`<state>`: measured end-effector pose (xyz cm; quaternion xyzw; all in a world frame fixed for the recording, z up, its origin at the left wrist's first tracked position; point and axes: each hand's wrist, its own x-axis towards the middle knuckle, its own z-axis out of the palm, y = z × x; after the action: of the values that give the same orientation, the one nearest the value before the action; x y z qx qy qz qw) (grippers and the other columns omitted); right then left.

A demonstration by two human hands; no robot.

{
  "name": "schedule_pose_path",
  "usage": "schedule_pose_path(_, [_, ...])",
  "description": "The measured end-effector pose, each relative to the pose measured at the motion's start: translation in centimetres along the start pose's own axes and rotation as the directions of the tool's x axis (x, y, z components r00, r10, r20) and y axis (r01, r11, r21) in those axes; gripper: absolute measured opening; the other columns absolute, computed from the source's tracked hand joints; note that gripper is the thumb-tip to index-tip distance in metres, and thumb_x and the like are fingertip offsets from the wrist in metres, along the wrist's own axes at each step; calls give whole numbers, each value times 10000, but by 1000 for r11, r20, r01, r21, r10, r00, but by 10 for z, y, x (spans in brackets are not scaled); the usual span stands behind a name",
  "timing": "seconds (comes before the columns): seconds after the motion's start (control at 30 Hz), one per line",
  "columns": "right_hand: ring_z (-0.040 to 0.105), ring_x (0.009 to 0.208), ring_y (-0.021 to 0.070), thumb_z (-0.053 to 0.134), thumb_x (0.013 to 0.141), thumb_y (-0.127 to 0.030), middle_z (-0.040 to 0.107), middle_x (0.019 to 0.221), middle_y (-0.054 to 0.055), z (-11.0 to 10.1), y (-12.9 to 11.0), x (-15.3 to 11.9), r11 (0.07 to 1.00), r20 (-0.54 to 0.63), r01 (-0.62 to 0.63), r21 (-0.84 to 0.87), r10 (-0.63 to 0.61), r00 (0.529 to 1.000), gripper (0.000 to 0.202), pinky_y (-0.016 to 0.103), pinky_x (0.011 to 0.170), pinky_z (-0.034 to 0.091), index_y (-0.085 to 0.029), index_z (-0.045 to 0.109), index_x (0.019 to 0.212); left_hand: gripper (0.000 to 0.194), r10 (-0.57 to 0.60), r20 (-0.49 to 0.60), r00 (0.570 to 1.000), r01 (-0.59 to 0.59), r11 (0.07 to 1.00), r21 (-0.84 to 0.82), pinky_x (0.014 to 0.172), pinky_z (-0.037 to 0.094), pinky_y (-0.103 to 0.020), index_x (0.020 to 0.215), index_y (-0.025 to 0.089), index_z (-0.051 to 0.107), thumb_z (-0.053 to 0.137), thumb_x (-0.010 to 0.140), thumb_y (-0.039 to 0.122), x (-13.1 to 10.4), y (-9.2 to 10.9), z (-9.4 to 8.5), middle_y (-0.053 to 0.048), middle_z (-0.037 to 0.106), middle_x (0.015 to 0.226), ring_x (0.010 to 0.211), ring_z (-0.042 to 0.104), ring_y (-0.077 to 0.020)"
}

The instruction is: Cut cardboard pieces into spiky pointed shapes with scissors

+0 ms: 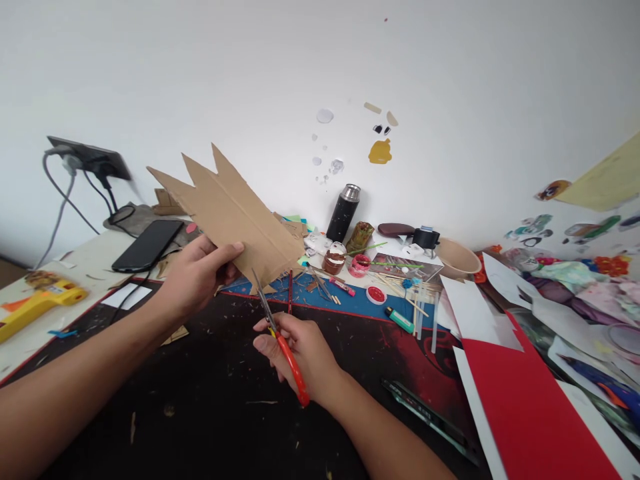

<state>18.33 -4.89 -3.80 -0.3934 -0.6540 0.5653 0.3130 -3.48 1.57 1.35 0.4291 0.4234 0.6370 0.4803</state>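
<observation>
My left hand pinches a brown cardboard piece by its lower left edge, thumb on top. Three pointed spikes run along the upper left end of the cardboard, which is held tilted above the table. My right hand holds scissors with red handles. Their blades are at the lower edge of the cardboard, with one blade over its face; the other is partly hidden. Small cardboard scraps lie below, one of them under my left wrist.
A black phone and yellow tool lie left. Behind are a black flask, a jar of red paint and wooden sticks. A cutter and red paper lie right.
</observation>
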Motion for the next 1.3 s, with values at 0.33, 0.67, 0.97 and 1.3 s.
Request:
schedule_pose_path(0.33, [548, 486, 131, 786, 957, -663, 593, 625, -48, 0, -1, 0, 1000, 1, 8, 2, -8, 1000, 535, 252, 523, 436, -171, 769, 1165, 326, -4, -10, 1000, 5, 1000, 14, 431, 339, -220, 622, 206, 653, 931, 713, 351, -4, 0, 1, 43, 535, 465, 426, 441, -94])
schedule_pose_path(0.67, [530, 493, 128, 791, 961, -591, 585, 625, -52, 0, 0, 0, 1000, -5, -10, 5, 10, 1000, 463, 253, 523, 415, -174, 768, 1160, 323, 1, 3, 1000, -1, 1000, 8, 419, 327, -226, 631, 211, 650, 922, 725, 358, -3, 0, 2, 44, 536, 466, 421, 434, -98])
schedule_pose_path(0.97, [536, 518, 126, 769, 1007, -527, 562, 620, -60, 1, -1, -1, 997, -39, -37, -61, 34, 999, 342, 241, 545, 430, -195, 761, 1090, 327, 2, 15, 1000, -2, 1000, 16, 437, 347, -238, 641, 205, 649, 920, 740, 359, -2, -4, -1, 33, 542, 485, 436, 448, -99])
schedule_pose_path(1.3, [526, 516, 134, 782, 982, -615, 542, 608, -56, -1, -7, -2, 996, -23, -49, -74, 48, 999, 411, 244, 526, 420, -209, 746, 1038, 444, 63, -123, 990, -61, 998, 18, 420, 354, -225, 668, 216, 593, 952, 737, 467, 13, 4, -5, 57, 518, 454, 403, 442, -97])
